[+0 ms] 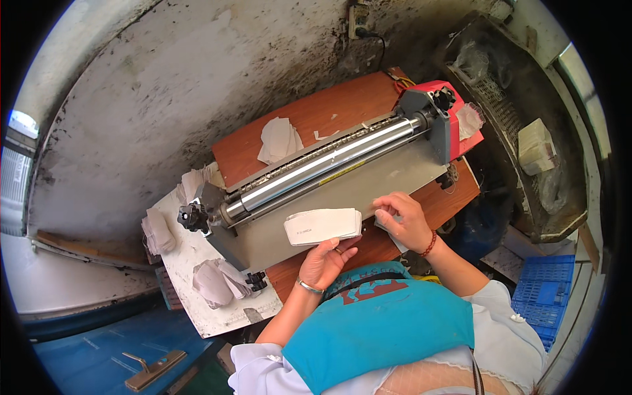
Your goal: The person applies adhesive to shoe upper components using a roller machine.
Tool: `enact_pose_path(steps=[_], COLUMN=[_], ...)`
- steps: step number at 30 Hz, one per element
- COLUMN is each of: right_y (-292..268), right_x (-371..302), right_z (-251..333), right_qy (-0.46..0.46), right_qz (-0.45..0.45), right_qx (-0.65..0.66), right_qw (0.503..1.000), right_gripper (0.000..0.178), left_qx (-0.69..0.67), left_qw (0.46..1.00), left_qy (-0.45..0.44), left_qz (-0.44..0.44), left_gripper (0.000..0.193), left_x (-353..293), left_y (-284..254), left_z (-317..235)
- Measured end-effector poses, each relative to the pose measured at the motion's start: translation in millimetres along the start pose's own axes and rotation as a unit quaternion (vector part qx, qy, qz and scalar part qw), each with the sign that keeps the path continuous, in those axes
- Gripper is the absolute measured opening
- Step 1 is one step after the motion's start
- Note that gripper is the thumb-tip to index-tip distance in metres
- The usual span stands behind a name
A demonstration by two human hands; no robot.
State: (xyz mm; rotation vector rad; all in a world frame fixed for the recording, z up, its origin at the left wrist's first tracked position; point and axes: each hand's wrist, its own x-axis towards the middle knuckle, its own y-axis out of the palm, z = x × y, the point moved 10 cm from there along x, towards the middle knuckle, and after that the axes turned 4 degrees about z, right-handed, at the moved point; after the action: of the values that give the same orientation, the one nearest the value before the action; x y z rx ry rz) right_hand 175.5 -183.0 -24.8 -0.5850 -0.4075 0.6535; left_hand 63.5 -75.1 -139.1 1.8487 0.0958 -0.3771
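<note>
A stack of white, strap-shaped cut pieces (322, 227) with rounded ends rests in my left hand (321, 266), gripped between thumb and fingers along its lower edge. The stack is over the grey front plate (375, 187) of a roller machine. Just right of the stack, apart from it, is my right hand (408, 224), with its fingers curled in toward the thumb. A pale edge shows under those fingertips; whether they pinch it is hidden. Beyond both hands lies the machine's shiny metal roller (329, 161), running from lower left to upper right.
Black knobs (193, 216) stand out at the machine's ends, and its right end has a red housing (451, 122). Loose white pieces (280, 140) lie behind the roller; more piles (217, 283) are at left. A blue crate (543, 293) stands at right.
</note>
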Motion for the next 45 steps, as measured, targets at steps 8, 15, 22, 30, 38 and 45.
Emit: enact_pose_path(steps=[8, 15, 22, 30, 38, 45], right_y=[47.2, 36.0, 22.2, 15.3, 1.9, 14.2], right_x=[20.5, 19.9, 17.3, 17.7, 3.4, 35.0], right_z=[49.2, 47.8, -43.6, -62.9, -94.6, -85.7], right_qy=[-0.136, -0.16, 0.203, 0.28, 0.376, 0.333], right_qz=[-0.019, -0.052, 0.041, 0.06, 0.064, 0.039], right_qx=[-0.199, -0.096, 0.279, 0.261, 0.245, 0.252], right_qw=[0.97, 0.981, 0.938, 0.922, 0.891, 0.908], right_gripper=[0.028, 0.014, 0.014, 0.015, 0.02, 0.019], left_qx=[0.229, 0.435, 0.725, 0.894, 0.9, 0.835], left_qw=[0.965, 0.899, 0.596, 0.406, 0.43, 0.536], left_qy=[-0.106, -0.031, 0.344, 0.186, -0.058, -0.115], left_qz=[-0.074, -0.04, -0.014, -0.032, -0.036, -0.043], left_gripper=[0.04, 0.022, 0.022, 0.038, 0.056, 0.033], left_x=[-31.0, -53.6, -30.5, 111.7, 149.3, 172.1], left_y=[-15.0, 14.7, 131.7, 101.7, 68.5, 55.4], left_z=[8.2, -31.3, -129.1, -164.8, -141.4, -147.9])
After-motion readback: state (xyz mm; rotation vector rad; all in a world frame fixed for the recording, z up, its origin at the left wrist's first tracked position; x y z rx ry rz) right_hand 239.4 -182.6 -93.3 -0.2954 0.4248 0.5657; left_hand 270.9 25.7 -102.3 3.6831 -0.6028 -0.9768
